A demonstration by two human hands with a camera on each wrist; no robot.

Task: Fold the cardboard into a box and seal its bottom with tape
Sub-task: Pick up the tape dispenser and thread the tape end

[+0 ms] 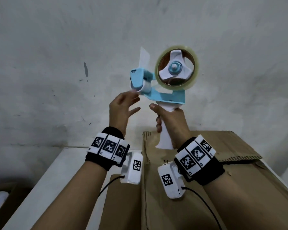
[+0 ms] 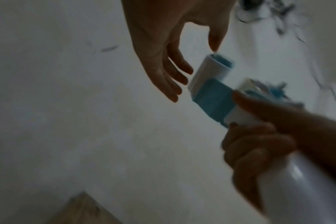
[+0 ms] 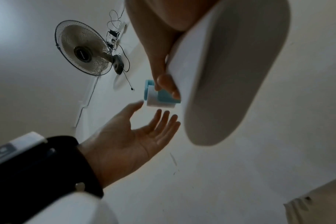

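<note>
My right hand point(image 1: 166, 120) grips the white handle of a blue and white tape dispenser point(image 1: 164, 95), held upright in front of the wall. A roll of clear tape point(image 1: 176, 69) sits on its hub. My left hand point(image 1: 125, 105) is open just left of the dispenser's white roller point(image 1: 144, 87), fingers spread and straight, the thumb tip point(image 2: 214, 45) near the roller's end point(image 2: 219, 62). In the right wrist view the left palm point(image 3: 125, 142) faces up below the roller point(image 3: 159, 101). The brown cardboard box point(image 1: 198, 188) stands below my wrists with its flaps folded flat.
A white table point(image 1: 57, 171) carries the box, with more cardboard point(image 1: 120, 205) beside it on the left. A stained white wall point(image 1: 57, 63) is close behind. A wall fan point(image 3: 82, 48) with cables hangs higher up.
</note>
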